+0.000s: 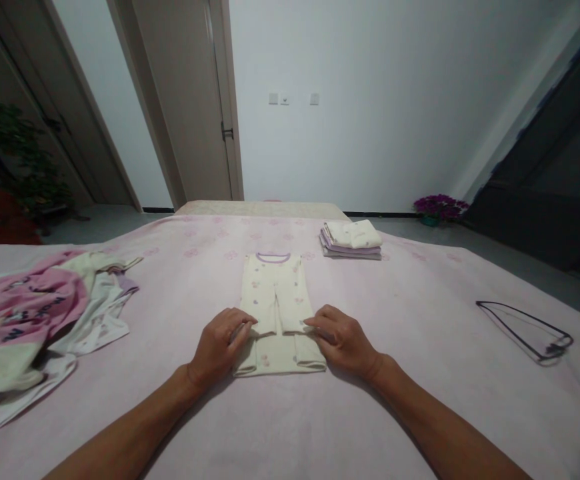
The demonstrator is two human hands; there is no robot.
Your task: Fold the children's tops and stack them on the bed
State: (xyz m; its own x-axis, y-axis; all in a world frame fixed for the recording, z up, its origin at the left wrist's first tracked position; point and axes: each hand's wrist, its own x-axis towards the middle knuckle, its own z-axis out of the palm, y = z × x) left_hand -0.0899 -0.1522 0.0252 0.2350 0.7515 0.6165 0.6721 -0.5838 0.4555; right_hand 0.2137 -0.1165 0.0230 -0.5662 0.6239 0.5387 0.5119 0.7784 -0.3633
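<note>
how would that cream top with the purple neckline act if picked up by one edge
The cream top would probably flop and unfold, since its soft-looking layers lie folded. It is likely light, looking like thin fabric, and seems unlikely to roll, lying so flat.

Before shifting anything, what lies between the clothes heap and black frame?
Head view: cream clothes, left hand and right hand on them; folded stack farther back.

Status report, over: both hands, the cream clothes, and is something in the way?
Left hand, right hand touching cream clothes, one each side. Laid flat, purple neckline at far end. Loose pile left, folded stack beyond, right; neither in the way.
</note>
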